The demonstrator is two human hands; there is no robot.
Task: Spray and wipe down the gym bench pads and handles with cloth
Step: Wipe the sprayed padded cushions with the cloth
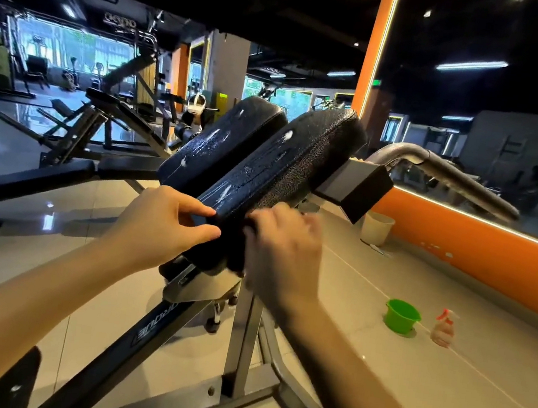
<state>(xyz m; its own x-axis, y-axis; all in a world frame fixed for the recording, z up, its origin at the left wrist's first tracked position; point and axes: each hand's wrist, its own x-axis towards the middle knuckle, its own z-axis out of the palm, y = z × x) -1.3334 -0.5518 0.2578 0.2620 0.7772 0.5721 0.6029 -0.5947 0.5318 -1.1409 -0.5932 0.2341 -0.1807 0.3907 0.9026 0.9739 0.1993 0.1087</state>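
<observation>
The shiny grey floor (409,379) holds a green bucket (402,316). A spray bottle (443,328) stands just beside the bucket. Far behind the bucket, a white bin (376,228) sits by the orange wall (478,254). The bench legs (243,338) stand near the bucket.

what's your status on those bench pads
Left hand pinches right pad's lower end. Right hand blurred at its edge, grip unclear. Foam spots on it and left pad. Spray bottle on floor, clear.
</observation>
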